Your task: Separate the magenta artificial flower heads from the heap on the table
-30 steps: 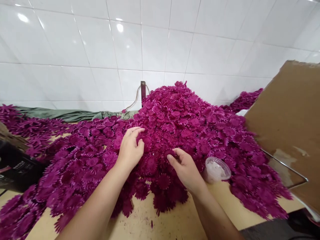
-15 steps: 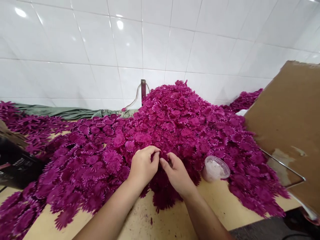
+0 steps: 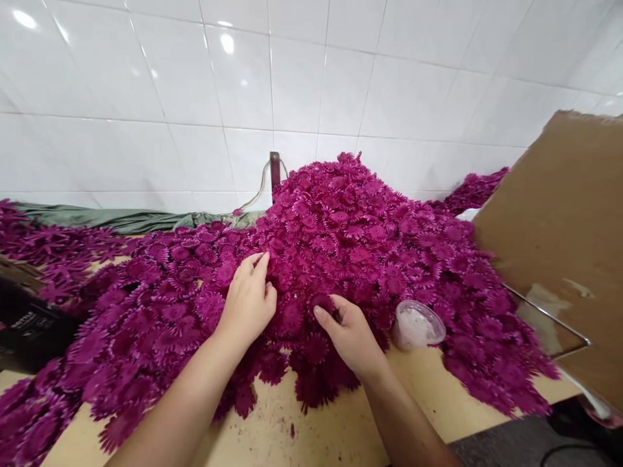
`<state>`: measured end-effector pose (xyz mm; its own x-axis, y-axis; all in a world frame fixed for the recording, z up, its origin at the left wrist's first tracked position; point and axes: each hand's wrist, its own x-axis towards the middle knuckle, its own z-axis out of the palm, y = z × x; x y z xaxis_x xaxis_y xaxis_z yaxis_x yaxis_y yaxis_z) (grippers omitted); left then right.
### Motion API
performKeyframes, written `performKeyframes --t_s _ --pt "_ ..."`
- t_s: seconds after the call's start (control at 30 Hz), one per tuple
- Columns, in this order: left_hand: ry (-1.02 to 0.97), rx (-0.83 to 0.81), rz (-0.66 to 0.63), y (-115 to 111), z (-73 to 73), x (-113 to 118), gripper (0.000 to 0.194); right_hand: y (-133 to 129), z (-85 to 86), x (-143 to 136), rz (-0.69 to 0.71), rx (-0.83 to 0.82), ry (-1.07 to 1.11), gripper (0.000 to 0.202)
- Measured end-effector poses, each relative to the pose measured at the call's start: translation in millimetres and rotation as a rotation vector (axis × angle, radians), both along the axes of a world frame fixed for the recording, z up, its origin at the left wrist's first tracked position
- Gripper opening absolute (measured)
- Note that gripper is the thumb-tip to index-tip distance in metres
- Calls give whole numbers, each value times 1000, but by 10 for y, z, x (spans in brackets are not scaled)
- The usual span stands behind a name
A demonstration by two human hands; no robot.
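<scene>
Counting what is lying on the table (image 3: 341, 428)

One big heap of magenta flower heads (image 3: 350, 246), far too many to count, is spreading toward the left and right edges. One clear plastic cup (image 3: 417, 324) is sitting near the front edge, one cardboard sheet (image 3: 559, 246) is leaning at the right edge, and two hands, left hand (image 3: 249, 301) and right hand (image 3: 350, 334), are resting on the heap.

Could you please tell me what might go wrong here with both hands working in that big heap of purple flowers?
The flower heap rises steeply above the left hand and right hand; pulling from its foot could bring blooms sliding over the table edge. The small plastic cup beside the right hand could be knocked over or buried.
</scene>
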<state>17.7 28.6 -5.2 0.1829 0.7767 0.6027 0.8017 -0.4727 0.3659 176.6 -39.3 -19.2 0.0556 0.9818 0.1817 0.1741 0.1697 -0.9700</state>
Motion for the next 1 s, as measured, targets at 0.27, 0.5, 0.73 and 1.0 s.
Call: performKeyframes --t_s 0.27,0.5,0.73,1.0 --pt "56 -31 -54 -178 153 -20 15 60 -19 -50 -99 -23 -80 31" --pt "-160 -311 -377 -302 119 181 20 120 -2 -91 -92 -76 -49 42" --pt "-90 -362 -479 -367 122 291 20 74 -37 -69 29 -42 85 46" --pt "-292 -325 -263 -293 50 376 20 23 12 -82 70 47 -41 26"
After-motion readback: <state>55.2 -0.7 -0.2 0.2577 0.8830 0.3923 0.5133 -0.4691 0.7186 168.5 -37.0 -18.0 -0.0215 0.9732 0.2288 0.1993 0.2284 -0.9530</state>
